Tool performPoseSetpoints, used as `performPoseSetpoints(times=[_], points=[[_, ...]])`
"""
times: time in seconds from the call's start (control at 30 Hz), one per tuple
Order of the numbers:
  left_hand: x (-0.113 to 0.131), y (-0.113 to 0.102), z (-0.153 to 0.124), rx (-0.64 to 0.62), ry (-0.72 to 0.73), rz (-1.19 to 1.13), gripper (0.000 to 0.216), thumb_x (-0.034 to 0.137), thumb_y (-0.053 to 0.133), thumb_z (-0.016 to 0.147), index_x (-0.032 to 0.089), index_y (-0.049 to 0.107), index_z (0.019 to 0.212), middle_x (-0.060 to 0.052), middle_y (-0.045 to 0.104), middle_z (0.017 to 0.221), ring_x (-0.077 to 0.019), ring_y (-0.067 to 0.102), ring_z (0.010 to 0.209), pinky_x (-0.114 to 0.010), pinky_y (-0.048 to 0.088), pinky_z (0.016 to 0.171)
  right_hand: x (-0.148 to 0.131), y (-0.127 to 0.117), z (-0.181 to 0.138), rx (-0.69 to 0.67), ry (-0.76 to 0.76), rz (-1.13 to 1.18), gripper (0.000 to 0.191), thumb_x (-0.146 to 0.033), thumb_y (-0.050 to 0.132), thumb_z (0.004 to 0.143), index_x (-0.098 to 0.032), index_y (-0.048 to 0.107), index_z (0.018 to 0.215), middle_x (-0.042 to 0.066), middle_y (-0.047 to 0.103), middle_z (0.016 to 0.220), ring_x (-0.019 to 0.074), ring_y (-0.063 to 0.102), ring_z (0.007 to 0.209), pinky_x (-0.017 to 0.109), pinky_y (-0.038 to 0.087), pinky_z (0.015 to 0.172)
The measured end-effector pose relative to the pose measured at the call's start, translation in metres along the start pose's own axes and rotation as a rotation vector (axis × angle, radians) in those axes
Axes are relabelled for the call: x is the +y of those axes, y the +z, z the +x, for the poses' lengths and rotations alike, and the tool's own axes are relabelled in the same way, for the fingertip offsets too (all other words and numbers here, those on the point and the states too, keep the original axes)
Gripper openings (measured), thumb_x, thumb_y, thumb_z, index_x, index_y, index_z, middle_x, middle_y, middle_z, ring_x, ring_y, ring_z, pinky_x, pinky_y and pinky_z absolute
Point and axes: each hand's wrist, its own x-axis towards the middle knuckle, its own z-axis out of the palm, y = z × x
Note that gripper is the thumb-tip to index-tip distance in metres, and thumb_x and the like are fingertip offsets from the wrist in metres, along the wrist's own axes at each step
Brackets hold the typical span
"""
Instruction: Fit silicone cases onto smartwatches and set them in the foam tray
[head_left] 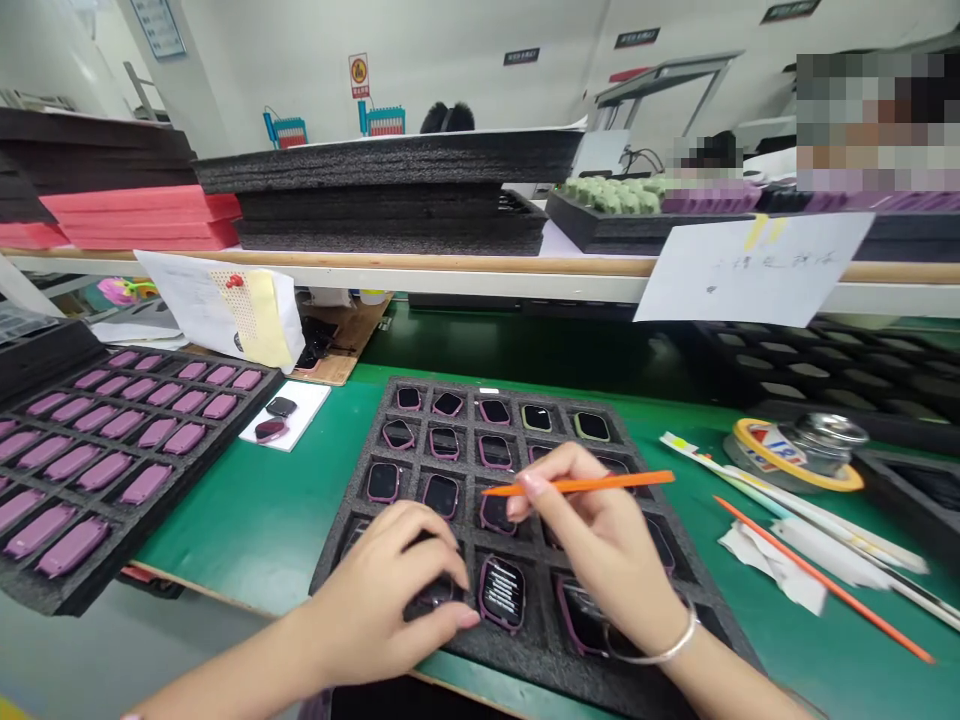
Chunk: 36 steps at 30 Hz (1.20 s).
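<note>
A black foam tray point(525, 560) holds rows of smartwatches with dark screens and purple or green frames. My left hand point(397, 585) is curled around a smartwatch point(433, 597) in the front left part of the tray, its fingers partly covering it. Between thumb and fingers of my right hand point(600, 530) is a thin orange stick point(615, 482), its pointed end toward the left. The right fingertips are over a purple-framed watch point(497, 514) in the middle. Another purple-framed watch point(502, 592) lies between my hands, its screen showing lines of white text.
At left, a second foam tray point(259, 385) holds purple watch cases, beside a white card point(304, 412) with two small pieces. A tape roll point(795, 470), another orange stick point(825, 580) and white tissue point(776, 565) lie right. A shelf point(465, 277) with foam stacks runs across the back.
</note>
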Motion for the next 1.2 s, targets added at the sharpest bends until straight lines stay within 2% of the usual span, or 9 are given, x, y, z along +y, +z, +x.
performPoseSetpoints(times=[0.07,0.13,0.23,0.33,0.47,0.6,0.77,1.0,1.2], points=[[0.007,0.014,0.009,-0.083,0.096,0.052,0.032,0.046,0.064,0.091,0.021,0.064,0.111,-0.016,0.057,0.132,-0.0315,0.052,0.130,-0.050,0.044,0.109,-0.012,-0.007,-0.001,0.072,-0.019,0.017,0.034,-0.054,0.061,0.092,-0.023,0.057,0.080,-0.001,0.065,0.065,0.0148,0.065,0.061,0.025,0.053,0.060],[0.011,0.026,0.016,-0.143,0.146,0.134,0.052,0.061,0.062,0.086,0.021,0.063,0.120,-0.022,0.041,0.151,-0.0410,0.033,0.145,-0.061,0.035,0.114,-0.019,-0.011,-0.007,0.042,-0.032,-0.010,0.033,-0.053,0.061,0.093,-0.023,0.059,0.080,0.000,0.065,0.067,0.0143,0.064,0.063,0.024,0.054,0.062],[0.011,0.034,0.021,-0.139,0.143,0.221,0.064,0.070,0.056,0.084,0.019,0.064,0.121,-0.025,0.033,0.157,-0.0456,0.019,0.150,-0.068,0.029,0.115,-0.017,-0.015,-0.023,-0.031,-0.009,-0.063,0.032,-0.051,0.057,0.096,-0.023,0.062,0.082,0.001,0.066,0.073,0.0144,0.065,0.067,0.024,0.054,0.066],[0.007,0.028,0.019,-0.074,0.166,0.253,0.057,0.065,0.057,0.087,0.020,0.064,0.120,-0.023,0.049,0.147,-0.0434,0.031,0.146,-0.068,0.031,0.114,-0.003,-0.017,-0.040,-0.023,0.055,-0.066,0.033,-0.051,0.056,0.096,-0.022,0.063,0.082,0.001,0.066,0.073,0.0143,0.065,0.067,0.023,0.054,0.064],[0.001,0.023,0.013,0.045,0.236,0.235,0.028,0.040,0.059,0.095,0.020,0.065,0.113,-0.011,0.071,0.119,-0.0302,0.062,0.124,-0.057,0.044,0.112,0.016,-0.012,-0.052,-0.010,0.151,-0.001,0.037,-0.052,0.051,0.098,-0.022,0.058,0.079,0.000,0.064,0.069,0.0139,0.064,0.064,0.024,0.054,0.065],[0.000,0.026,0.013,0.157,0.322,0.262,0.021,0.030,0.055,0.098,0.017,0.067,0.110,-0.011,0.074,0.110,-0.0241,0.071,0.106,-0.048,0.055,0.104,0.025,-0.007,-0.055,-0.051,0.168,0.001,0.037,-0.050,0.047,0.101,-0.021,0.056,0.079,0.000,0.062,0.069,0.0143,0.064,0.066,0.025,0.053,0.067],[0.001,0.029,0.015,0.153,0.311,0.260,0.020,0.030,0.060,0.095,0.018,0.066,0.110,-0.011,0.074,0.109,-0.0260,0.072,0.103,-0.049,0.058,0.099,0.026,-0.007,-0.055,-0.086,0.127,-0.082,0.036,-0.046,0.045,0.102,-0.020,0.059,0.081,0.001,0.062,0.074,0.0138,0.064,0.068,0.024,0.052,0.067],[0.003,0.029,0.011,0.059,0.133,0.182,0.044,0.037,0.073,0.086,0.016,0.051,0.118,-0.012,0.072,0.116,-0.0295,0.068,0.112,-0.048,0.058,0.099,0.026,-0.008,-0.056,-0.106,0.024,-0.188,0.031,-0.036,0.044,0.104,-0.021,0.059,0.082,0.001,0.063,0.075,0.0133,0.065,0.069,0.023,0.052,0.068],[0.005,0.027,0.012,-0.036,0.181,0.195,0.073,0.062,0.076,0.073,0.017,0.046,0.121,-0.017,0.066,0.122,-0.0361,0.064,0.116,-0.062,0.050,0.104,0.019,-0.011,-0.056,-0.029,-0.150,-0.293,0.019,-0.022,0.047,0.102,-0.023,0.058,0.086,-0.002,0.065,0.075,0.0113,0.066,0.068,0.019,0.053,0.065]])
